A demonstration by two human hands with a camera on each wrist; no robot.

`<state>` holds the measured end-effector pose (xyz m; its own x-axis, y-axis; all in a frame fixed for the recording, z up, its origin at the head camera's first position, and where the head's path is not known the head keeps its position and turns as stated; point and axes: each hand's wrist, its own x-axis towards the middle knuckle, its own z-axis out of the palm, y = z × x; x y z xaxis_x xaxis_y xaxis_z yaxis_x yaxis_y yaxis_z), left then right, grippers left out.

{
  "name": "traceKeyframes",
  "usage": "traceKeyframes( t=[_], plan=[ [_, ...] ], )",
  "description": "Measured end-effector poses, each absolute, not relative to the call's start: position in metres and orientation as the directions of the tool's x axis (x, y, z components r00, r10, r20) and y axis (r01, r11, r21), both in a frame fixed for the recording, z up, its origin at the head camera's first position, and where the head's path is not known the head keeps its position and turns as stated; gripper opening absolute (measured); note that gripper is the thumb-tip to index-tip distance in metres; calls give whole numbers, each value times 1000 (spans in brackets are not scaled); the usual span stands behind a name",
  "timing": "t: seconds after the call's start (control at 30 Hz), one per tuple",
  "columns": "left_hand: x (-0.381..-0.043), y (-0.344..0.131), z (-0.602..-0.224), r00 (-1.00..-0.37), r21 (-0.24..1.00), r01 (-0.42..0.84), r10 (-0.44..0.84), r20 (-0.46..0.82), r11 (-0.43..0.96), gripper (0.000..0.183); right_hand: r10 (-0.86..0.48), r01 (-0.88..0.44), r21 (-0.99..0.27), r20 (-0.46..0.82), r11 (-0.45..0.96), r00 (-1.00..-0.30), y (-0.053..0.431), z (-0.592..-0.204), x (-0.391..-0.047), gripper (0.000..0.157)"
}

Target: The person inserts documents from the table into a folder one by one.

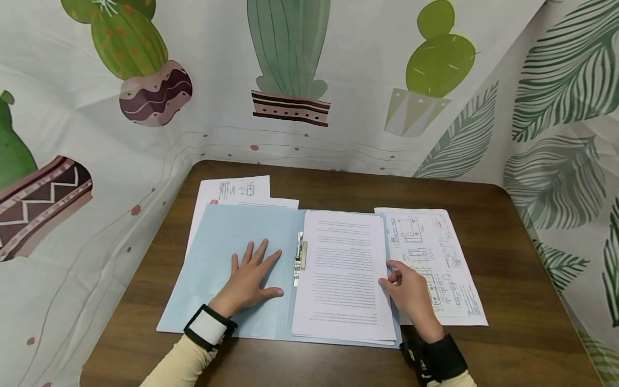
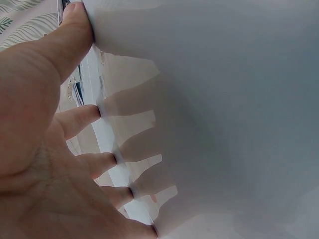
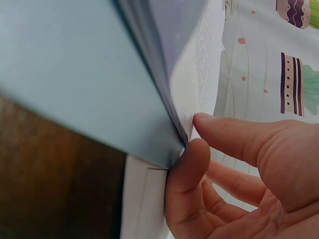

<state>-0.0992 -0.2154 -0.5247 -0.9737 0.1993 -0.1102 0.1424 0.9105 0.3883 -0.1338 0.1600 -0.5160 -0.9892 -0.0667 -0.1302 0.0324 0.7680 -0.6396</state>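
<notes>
A light blue folder (image 1: 232, 231) lies spread wide on the table, with a stack of printed papers (image 1: 340, 279) on its right half. The papers' text is upside down in the head view. My left hand (image 1: 249, 285) rests on the folder's left inner cover, fingers spread; the left wrist view shows its fingertips pressing on the glossy surface. At the right edge of the stack, my right hand (image 1: 411, 290) pinches the papers between thumb (image 3: 229, 132) and curled index finger (image 3: 187, 169). A metal clip (image 1: 300, 259) sits along the stack's left side.
A sheet with technical drawings (image 1: 450, 258) lies right of the folder, partly under it. More sheets (image 1: 232, 188) stick out behind the folder's left half. The brown wooden table (image 1: 508, 269) meets a cactus-print cloth (image 1: 358, 107) at the back.
</notes>
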Motion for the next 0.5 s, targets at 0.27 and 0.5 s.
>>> traceKeyframes(
  t=[0.27, 0.5],
  plan=[
    [-99, -216, -525, -974, 388, 144, 200, -107, 910, 94, -80, 36, -639, -151, 768, -985, 159, -516, -134, 50],
    [-99, -215, -525, -975, 397, 139, 197, -108, 907, 94, -85, 29, -642, -146, 766, -986, 160, -516, -134, 50]
  ],
)
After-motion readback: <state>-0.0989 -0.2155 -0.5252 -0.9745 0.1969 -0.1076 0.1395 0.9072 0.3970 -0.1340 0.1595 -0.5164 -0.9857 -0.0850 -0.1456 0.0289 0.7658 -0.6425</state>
